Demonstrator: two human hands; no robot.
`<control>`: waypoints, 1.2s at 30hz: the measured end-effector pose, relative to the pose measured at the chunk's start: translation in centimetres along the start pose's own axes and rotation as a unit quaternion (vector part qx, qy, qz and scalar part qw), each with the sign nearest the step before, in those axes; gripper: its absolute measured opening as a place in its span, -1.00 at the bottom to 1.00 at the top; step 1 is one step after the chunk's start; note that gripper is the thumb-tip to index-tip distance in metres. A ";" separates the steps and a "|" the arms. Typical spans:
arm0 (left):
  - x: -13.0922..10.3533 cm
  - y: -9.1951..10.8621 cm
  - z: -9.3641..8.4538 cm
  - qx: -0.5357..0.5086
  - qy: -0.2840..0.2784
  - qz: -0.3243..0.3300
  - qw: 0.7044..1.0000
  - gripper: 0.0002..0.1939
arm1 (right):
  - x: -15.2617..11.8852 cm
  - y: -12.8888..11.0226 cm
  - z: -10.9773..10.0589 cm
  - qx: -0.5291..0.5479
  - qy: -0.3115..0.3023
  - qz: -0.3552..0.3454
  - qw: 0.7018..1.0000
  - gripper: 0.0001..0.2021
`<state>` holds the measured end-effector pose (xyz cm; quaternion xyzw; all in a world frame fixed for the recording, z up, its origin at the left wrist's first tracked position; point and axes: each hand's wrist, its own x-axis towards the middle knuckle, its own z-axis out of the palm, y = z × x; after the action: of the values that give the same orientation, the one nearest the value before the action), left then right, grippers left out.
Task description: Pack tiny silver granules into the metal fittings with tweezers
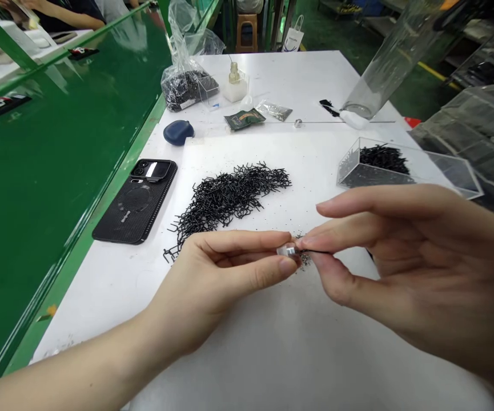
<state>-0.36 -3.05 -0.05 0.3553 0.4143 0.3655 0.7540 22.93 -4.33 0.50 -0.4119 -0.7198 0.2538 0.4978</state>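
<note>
My left hand [229,268] pinches a small cylinder with a clear end and a shiny metal end [287,250] between thumb and forefinger. Against its metal end, my right hand [384,257] pinches a thin black piece [315,252], its thumb and a fingertip closed on it and the forefinger raised apart. Whether the black piece sits inside the cylinder I cannot tell. Beyond my left hand lies a heap of small bent black pieces [233,194] on the white table [272,342]. Tiny specks [304,261] are scattered on the surface behind my fingertips.
A clear box [349,165] of black pieces stands at right, near a tall clear tube [384,68]. At left lie a black phone [137,202] and a blue case [179,132]. Behind are a plastic bag [187,85], a small bottle [235,85] and a green packet [244,119].
</note>
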 end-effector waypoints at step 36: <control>0.1 -0.2 -0.1 0.043 0.000 0.015 0.999 -0.74 | 0.1 0.6 -1.0 -0.101 -0.046 -0.080 0.991 -0.68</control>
<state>-0.35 -3.05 -0.31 0.3932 0.4244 0.3587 0.7325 24.03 -3.97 0.47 -0.3891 -0.7944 0.1577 0.4390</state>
